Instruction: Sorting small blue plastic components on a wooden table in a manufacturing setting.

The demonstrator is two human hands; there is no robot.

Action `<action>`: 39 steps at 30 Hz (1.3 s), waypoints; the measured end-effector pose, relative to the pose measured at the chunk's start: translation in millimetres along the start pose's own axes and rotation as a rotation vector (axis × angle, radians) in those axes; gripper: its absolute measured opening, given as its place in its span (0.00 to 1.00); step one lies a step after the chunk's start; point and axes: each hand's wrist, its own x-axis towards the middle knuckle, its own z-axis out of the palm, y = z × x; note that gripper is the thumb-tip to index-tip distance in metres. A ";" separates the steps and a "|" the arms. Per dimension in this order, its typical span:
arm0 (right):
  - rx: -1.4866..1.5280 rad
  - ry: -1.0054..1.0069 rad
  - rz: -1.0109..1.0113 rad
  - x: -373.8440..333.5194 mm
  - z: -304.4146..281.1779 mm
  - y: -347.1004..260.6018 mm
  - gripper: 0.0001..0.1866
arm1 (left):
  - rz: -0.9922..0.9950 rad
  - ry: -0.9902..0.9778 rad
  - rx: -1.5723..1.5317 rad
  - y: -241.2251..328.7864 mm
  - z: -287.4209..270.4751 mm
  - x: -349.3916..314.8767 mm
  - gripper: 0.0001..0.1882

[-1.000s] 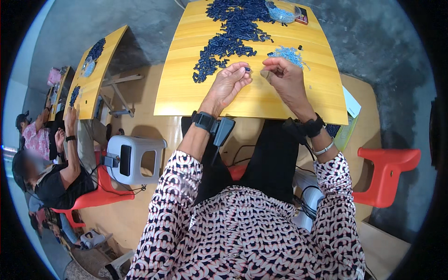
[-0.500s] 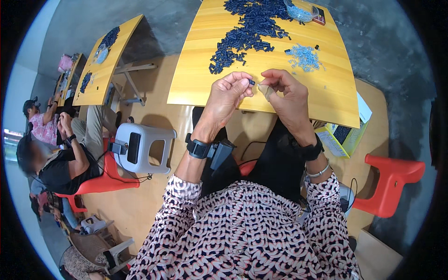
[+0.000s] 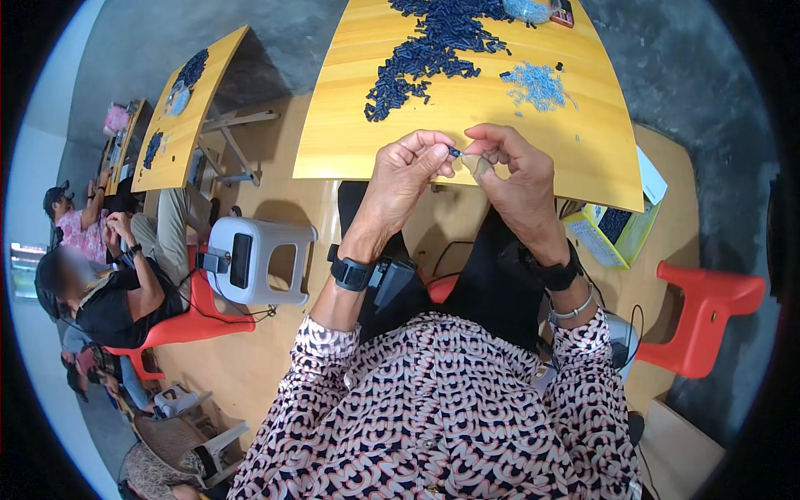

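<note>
While both hands are meeting above near edge of yellow table (image 3: 350, 150), left hand (image 3: 406, 171) is pinching small dark blue piece (image 3: 454, 152) between thumb and fingertips, closed tight. Right hand (image 3: 515, 171) is curling fingers shut on small pale clear piece (image 3: 477, 164), touching blue piece. Dark blue pile (image 3: 433, 54) and light blue heap (image 3: 535, 83) are lying farther back on table, well apart from hands.

A small dark blue piece (image 3: 453, 152), seemingly tube-shaped, pinched between both hands
</note>
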 end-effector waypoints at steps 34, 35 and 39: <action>0.016 -0.002 0.050 -21.4 2.2 -1.4 0.17 | -0.026 -0.020 0.026 -11.0 1.1 -17.0 0.09; 0.016 -0.002 0.051 -21.6 2.2 -1.6 0.17 | -0.009 -0.024 0.033 -10.8 2.1 -17.2 0.09; 0.073 0.003 0.101 -21.1 0.5 -2.3 0.17 | -0.008 -0.020 0.074 -8.3 5.0 -17.9 0.09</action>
